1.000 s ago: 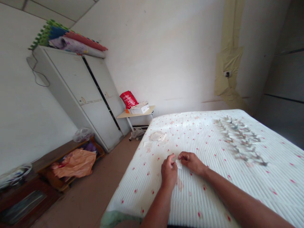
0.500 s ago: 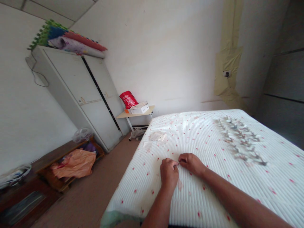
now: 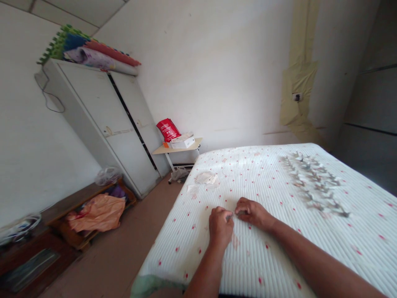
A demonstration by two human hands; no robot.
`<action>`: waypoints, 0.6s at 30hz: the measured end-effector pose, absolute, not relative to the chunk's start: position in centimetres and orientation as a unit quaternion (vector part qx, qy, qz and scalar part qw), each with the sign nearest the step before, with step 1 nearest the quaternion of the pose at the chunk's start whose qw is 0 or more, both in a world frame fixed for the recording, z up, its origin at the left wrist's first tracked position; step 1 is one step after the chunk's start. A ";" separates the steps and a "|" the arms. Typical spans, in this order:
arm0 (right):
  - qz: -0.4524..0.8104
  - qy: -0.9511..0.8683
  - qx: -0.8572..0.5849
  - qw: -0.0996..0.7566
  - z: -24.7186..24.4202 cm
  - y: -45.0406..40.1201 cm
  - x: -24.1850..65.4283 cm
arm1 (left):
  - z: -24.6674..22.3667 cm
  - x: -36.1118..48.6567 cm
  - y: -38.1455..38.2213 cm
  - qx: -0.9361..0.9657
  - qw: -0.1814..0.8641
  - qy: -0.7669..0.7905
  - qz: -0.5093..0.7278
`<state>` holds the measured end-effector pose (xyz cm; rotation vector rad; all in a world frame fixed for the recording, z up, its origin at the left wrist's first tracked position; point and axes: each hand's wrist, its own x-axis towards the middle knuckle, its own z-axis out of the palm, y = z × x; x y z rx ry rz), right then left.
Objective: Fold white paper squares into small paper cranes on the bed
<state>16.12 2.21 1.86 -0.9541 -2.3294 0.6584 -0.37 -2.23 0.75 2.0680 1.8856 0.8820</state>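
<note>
From where I stand, both hands are over the near half of the bed point(image 3: 263, 252), side by side with a small gap between them. The left hand point(image 3: 221, 222) has its thumb and fingers closed on a piece point(image 3: 230, 216), small and greyish, which looks like folded paper, though it is too blurred to be sure. The piece sits at the left fingertips, facing the right hand point(image 3: 252, 212). That hand's fingers are curled in close to it; I cannot tell whether they grip it too.

Beyond the hands and to their left, thin pale sheets point(image 3: 206, 178) lie flat on the cover. Well off to their right, many small grey and white figures point(image 3: 316, 181) lie in rows. Farther ahead, past the bed's far left corner, a little table point(image 3: 192, 147) bears a red bag point(image 3: 168, 130) and a white box point(image 3: 185, 143).
</note>
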 end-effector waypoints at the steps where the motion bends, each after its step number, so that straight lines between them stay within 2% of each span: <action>1: 0.242 -0.863 -0.356 0.264 1.9 2.2 16.1 | 0.7 -0.4 -2.2 0.700 0.105 0.637 0.304; 18: 0.233 -0.865 -0.364 0.253 2.3 1.7 16.0 | 0.0 -0.6 -1.8 0.695 0.098 0.630 0.334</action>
